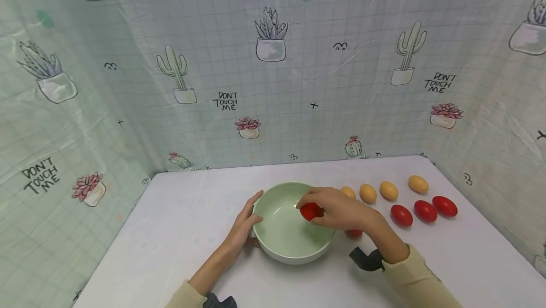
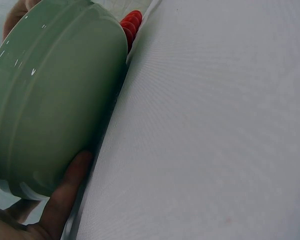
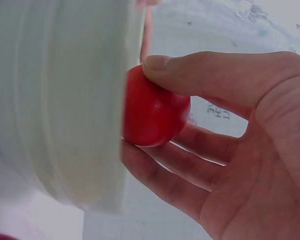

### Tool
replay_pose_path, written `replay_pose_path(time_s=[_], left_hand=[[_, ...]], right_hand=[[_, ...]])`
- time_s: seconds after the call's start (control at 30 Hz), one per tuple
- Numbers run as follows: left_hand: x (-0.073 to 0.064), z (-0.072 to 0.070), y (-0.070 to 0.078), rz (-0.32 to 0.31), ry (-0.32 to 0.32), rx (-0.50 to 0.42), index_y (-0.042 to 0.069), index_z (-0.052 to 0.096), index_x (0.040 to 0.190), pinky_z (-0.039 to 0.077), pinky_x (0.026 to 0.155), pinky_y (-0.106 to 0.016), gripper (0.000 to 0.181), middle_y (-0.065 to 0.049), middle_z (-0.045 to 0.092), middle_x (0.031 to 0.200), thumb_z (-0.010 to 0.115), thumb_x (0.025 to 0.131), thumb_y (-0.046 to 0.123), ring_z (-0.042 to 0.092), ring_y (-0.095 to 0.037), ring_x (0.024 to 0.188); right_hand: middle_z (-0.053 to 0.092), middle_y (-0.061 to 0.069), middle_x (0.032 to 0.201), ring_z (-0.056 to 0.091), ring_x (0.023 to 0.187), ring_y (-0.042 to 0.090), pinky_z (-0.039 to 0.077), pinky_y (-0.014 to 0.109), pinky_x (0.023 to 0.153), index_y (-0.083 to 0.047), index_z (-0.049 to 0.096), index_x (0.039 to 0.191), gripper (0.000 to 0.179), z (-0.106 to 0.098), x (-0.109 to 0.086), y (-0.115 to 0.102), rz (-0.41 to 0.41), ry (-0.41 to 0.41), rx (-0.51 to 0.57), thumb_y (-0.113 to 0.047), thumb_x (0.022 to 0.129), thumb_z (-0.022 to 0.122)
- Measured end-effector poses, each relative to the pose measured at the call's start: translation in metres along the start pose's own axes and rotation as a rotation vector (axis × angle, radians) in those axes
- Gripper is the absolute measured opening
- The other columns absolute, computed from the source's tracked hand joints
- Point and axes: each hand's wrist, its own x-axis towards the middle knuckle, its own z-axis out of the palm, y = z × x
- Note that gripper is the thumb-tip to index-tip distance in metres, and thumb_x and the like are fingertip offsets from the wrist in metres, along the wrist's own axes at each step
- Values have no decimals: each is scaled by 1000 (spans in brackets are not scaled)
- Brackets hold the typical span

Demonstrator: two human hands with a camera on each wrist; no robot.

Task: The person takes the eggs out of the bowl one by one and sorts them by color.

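Observation:
A pale green bowl (image 1: 294,259) stands on the white table in front of me. At its left side my left hand (image 1: 241,227) holds it, thumb over the rim and fingers along the outside; in the left wrist view a finger (image 2: 70,187) lies low against the bowl's wall. My right hand (image 1: 339,209) pinches a glossy red egg (image 1: 310,212) between thumb and fingers, over the right part of the bowl's opening. From the right wrist, the red egg (image 3: 157,107) shows at the rim, partly hidden behind the bowl's wall.
Right of the bowl, several yellow eggs (image 1: 388,190) form a back row and several red eggs (image 1: 425,211) a front row. One red egg (image 1: 354,234) is partly hidden under my right wrist. A cactus-print cloth (image 1: 273,85) hangs behind the white table (image 1: 187,213) and along its sides.

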Motion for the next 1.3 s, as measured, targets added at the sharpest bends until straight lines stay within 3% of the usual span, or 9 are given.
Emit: replay_pose_path(time_s=[0.1,0.17,0.27,0.37,0.53,0.77,1.07,1.3], left_hand=[[0,0,0,-1,5,2,43,35,158,58,75,-44,73,-2,24,173,52,92,17,51,-36,130],[0,0,-1,2,10,15,43,35,159,56,90,-49,73,-1,24,173,52,92,18,46,-36,139],[0,-1,-2,11,13,37,42,34,159,38,114,-61,72,2,24,173,52,93,19,32,-35,154],[1,-1,-3,15,13,42,43,34,159,16,124,-65,71,5,24,173,51,94,20,19,-29,161],[0,-2,-5,13,21,37,44,34,158,10,126,-64,71,7,25,172,51,94,20,17,-27,161],[1,-2,-7,11,25,34,46,36,157,13,125,-65,70,7,26,172,51,94,19,19,-27,160],[1,0,-6,15,18,39,47,35,156,12,126,-64,70,7,25,172,50,95,18,18,-27,161],[1,1,-6,18,7,42,39,31,161,12,125,-65,71,7,24,172,49,95,19,17,-28,161]], right_hand=[[67,-4,121,62,105,15,57,26,83,-21,71,126,38,-7,-5,3,23,14,20,-13,89,78],[68,-3,120,63,104,15,58,26,82,-20,71,126,38,-11,-9,5,32,22,38,-12,89,77],[68,-1,120,63,105,16,58,26,81,-17,70,127,38,-19,-16,9,36,42,57,-11,90,76],[68,0,121,63,107,18,58,26,81,-16,70,127,38,-26,-25,13,57,75,55,-12,90,76],[68,4,125,63,110,23,61,29,80,-14,66,131,45,-37,-40,23,109,132,64,-11,88,78],[68,9,127,62,114,28,62,34,80,-8,62,137,55,-51,-62,36,209,189,81,-15,86,81],[69,12,125,65,113,32,62,41,81,-10,63,134,52,-64,-90,63,292,255,80,-18,85,82],[69,16,126,64,114,35,61,39,80,-11,63,136,53,-75,-115,88,347,261,76,-22,87,80]])
